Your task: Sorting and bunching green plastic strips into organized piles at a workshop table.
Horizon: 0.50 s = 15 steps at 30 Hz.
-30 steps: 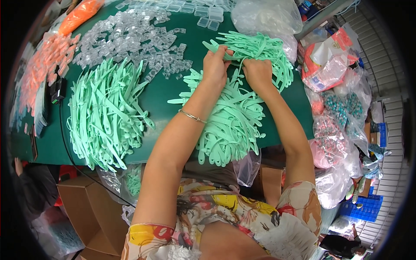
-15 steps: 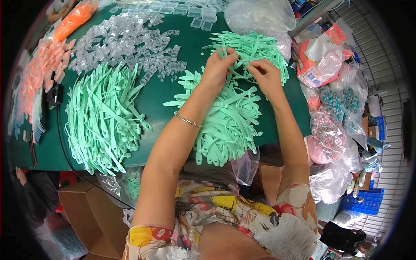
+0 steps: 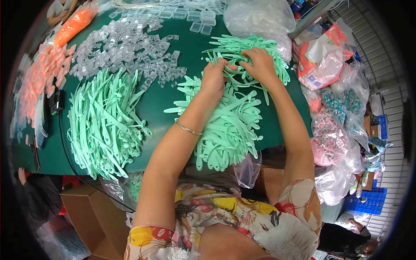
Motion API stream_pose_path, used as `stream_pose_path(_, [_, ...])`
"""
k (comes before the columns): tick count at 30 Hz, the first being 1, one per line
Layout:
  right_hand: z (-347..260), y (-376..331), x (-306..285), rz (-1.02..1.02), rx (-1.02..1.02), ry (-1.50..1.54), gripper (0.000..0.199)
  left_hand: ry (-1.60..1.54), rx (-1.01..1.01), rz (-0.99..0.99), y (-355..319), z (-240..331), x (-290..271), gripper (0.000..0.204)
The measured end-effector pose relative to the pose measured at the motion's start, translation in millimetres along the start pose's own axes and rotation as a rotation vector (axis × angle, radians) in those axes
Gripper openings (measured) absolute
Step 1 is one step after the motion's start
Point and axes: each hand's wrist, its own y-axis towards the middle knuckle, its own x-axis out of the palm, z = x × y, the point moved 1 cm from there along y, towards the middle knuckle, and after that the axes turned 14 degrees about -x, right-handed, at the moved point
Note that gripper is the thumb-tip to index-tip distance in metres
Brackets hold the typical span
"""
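Mint-green strap pile [image 3: 229, 125]: was partly hidden by left forearm [image 3: 173, 147]. Straps [image 3: 220, 56] in left grip [image 3: 213, 79]: were partly covered. Clear plastic bag [image 3: 260, 17]: was cut off above.

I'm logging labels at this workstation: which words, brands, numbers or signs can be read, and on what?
Red-and-white plastic bag: printed marks, too small and blurred to read.
Mint-green straps: no lettering I can make out.
Clear plastic pieces: none I can make out.
So nothing to quote.
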Motion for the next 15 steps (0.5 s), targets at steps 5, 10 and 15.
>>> stream_pose_path(5, [0.4, 15.7, 6.0, -0.321, 0.102, -0.193, 0.017, -0.04, -0.012, 0.034, 0.5, -0.5, -2.5, 0.017])
stream_pose_path(10, [7.5, 9.9, -3.0, -0.253, 0.056, 0.005, 0.021, -0.158, 0.011, 0.048, -1.1, -1.0, -4.6, 0.014])
stream_pose_path(15, [-4.1, 23.4, 4.1, -0.203, 0.012, -0.063, 0.031, -0.277, -0.005, 0.07, -1.5, 2.9, -4.9, 0.013])
